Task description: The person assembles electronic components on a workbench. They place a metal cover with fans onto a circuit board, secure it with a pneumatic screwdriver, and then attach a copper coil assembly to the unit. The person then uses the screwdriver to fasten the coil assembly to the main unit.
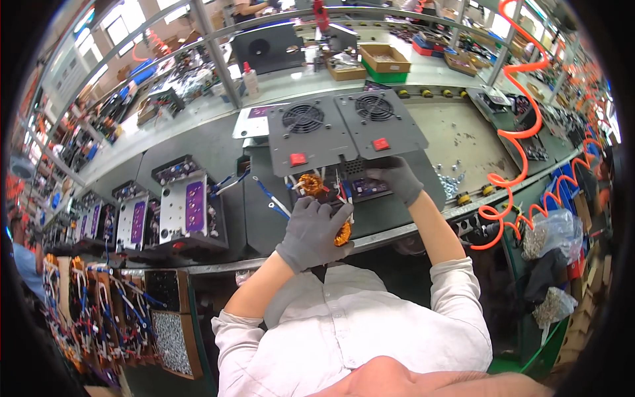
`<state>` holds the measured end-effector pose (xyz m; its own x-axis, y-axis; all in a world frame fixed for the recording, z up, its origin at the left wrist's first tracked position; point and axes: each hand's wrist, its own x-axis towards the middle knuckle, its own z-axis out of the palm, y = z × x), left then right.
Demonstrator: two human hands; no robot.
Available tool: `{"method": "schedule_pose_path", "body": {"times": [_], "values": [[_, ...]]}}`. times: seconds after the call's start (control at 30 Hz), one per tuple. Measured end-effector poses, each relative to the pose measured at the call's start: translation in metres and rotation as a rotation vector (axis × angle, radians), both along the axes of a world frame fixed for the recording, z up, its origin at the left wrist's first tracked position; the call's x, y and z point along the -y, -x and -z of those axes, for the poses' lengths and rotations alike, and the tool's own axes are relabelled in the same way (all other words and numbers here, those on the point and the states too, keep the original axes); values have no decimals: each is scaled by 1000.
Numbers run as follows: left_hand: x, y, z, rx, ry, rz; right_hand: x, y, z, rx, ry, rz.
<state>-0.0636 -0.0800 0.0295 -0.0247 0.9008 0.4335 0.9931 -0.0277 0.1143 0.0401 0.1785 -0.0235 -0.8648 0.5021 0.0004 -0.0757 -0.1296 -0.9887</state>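
Note:
My left hand (312, 233), in a grey glove, curls over a copper-wound ring coil (342, 233) near the table's front edge. A second copper coil (309, 185) sits just beyond its fingertips, among white, red and blue leads. My right hand (398, 180), also gloved, is at the lower edge of a dark grey panel, over a purple circuit board (370, 188). Its fingers are bent together; what they hold, if anything, is hidden. Two grey panels, each with a black fan (303, 116) and a red switch (298, 159), lie beyond my hands.
To the left stand several open units (184, 206) with white plates and purple boards. Loose screws (451, 180) lie in the conveyor channel at right. An orange coiled air hose (522, 132) hangs at right. Boxes of wired coils (99, 317) and small metal parts (175, 341) sit lower left.

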Motion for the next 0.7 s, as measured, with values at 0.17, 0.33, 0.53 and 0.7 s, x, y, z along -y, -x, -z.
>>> {"method": "schedule_pose_path", "body": {"times": [0.17, 0.33, 0.53, 0.7], "values": [[-36, -13, 7, -42, 1, 86, -4, 2, 2, -49, -7, 1], [-58, -18, 11, -40, -11, 134, -22, 1, 5, 62, -96, -16], [-82, -21, 17, -57, 79, 22, -49, 2, 8, 189, -134, -8], [-128, -17, 38, -14, 45, -176, -99, 16, 35, 280, -507, 156]]}}
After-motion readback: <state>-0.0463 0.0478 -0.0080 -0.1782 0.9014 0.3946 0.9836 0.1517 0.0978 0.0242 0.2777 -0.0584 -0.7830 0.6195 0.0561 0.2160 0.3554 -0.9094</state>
